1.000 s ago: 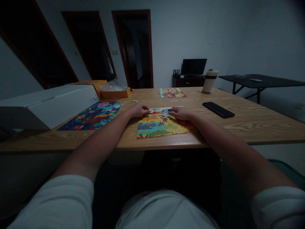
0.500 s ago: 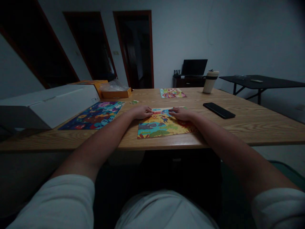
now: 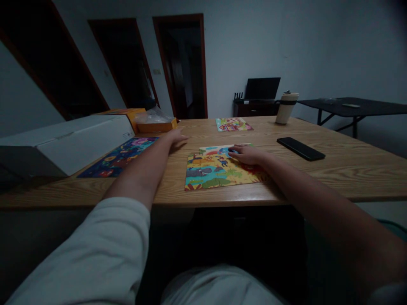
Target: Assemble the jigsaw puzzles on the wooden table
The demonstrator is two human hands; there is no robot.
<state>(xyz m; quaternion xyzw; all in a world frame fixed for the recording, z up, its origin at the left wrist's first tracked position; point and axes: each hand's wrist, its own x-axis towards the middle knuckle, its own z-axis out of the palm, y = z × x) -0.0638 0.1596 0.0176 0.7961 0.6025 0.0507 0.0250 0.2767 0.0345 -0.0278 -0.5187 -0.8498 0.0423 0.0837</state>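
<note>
Big wooden desk [image 3: 333, 169] fills the middle of the frame, and on it, dead centre, lies the bright jigsaw puzzle [image 3: 219, 169], flat and near the front edge. The right hand [image 3: 248, 154] lies on its upper right part, fingers flat and spread, gripping nothing, just pinning the board. The left hand [image 3: 174, 137] is out beyond the puzzle's upper left corner, open, palm down on bare wood; whether a loose piece sits under it I cannot tell.

To my eye, the pinning hand should keep its weight light and even, so the joined pieces don't buckle or slide, while the other hand works flat and low.

Writing? The white box [image 3: 68, 142] at left carries a small label, too dim to read. The dark phone [image 3: 300, 148] and the cup [image 3: 286, 108], upper right, show nothing legible.
</note>
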